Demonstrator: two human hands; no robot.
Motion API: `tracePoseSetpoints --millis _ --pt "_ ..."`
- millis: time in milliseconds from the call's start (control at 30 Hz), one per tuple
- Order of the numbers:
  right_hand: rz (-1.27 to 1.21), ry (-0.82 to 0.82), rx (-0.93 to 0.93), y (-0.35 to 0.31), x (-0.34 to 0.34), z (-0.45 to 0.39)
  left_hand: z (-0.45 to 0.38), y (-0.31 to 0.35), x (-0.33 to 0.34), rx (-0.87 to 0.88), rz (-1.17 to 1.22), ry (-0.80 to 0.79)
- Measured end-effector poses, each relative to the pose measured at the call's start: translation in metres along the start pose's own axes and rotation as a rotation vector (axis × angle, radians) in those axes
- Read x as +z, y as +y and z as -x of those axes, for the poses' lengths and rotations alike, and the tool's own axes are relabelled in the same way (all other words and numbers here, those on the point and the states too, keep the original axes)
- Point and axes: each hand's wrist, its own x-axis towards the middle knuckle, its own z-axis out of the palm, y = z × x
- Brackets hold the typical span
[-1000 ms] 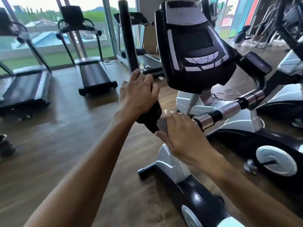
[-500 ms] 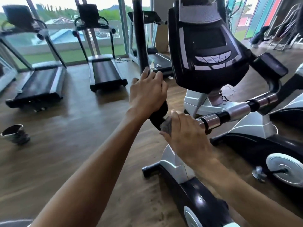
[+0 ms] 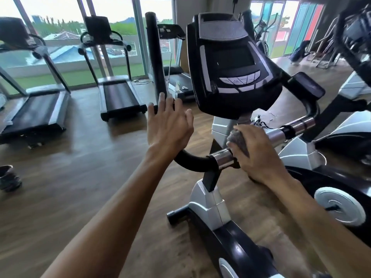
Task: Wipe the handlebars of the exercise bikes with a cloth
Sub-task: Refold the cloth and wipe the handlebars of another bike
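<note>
One exercise bike (image 3: 226,233) stands in the foreground, its black console (image 3: 230,65) taken here as the landmark. Below the console runs the handlebar (image 3: 222,157), a black curve leading into chrome sections. The right hand (image 3: 259,155) is curled over a chrome section just below the console, clamped on a single grey cloth (image 3: 237,140) pressed against the bar. The left hand (image 3: 167,127) is to the left of the console with fingers spread and straight, holding nothing; whether its fingertips touch the upright black grip (image 3: 155,57) beside them I cannot tell. Part of a second bike (image 3: 349,125) shows right of the console. Three treadmills (image 3: 118,97) line the windows beyond and left of it, on the wooden floor (image 3: 70,157). One small dark container (image 3: 9,178) sits on the floor far to the left.
</note>
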Motion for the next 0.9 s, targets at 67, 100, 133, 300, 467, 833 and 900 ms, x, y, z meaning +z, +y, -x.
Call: tracePoseSetpoints --millis 67,100,133,300,467,833,900 --pt "0.081 -0.052 0.076 0.002 0.006 -0.008 0.003 0.009 0.001 -0.023 -0.010 0.000" --pt "0.103 -0.062 0.062 -0.008 0.015 -0.009 0.003 0.012 0.002 -0.035 -0.013 0.001" --pt "0.123 -0.069 0.018 -0.025 0.024 -0.009 0.003 0.014 0.003 -0.044 -0.019 0.005" --pt "0.116 -0.042 -0.199 -0.061 0.040 -0.003 0.006 0.010 0.004 -0.028 -0.039 0.008" --pt "0.017 0.140 -0.199 0.015 0.022 -0.002 0.006 0.009 0.005 -0.030 -0.036 0.003" --pt "0.084 0.024 0.047 0.020 0.011 -0.012 0.010 0.018 0.010 -0.078 -0.038 0.043" --pt "0.155 -0.193 0.176 0.015 0.006 -0.037 0.011 0.016 0.009 -0.068 -0.038 0.036"
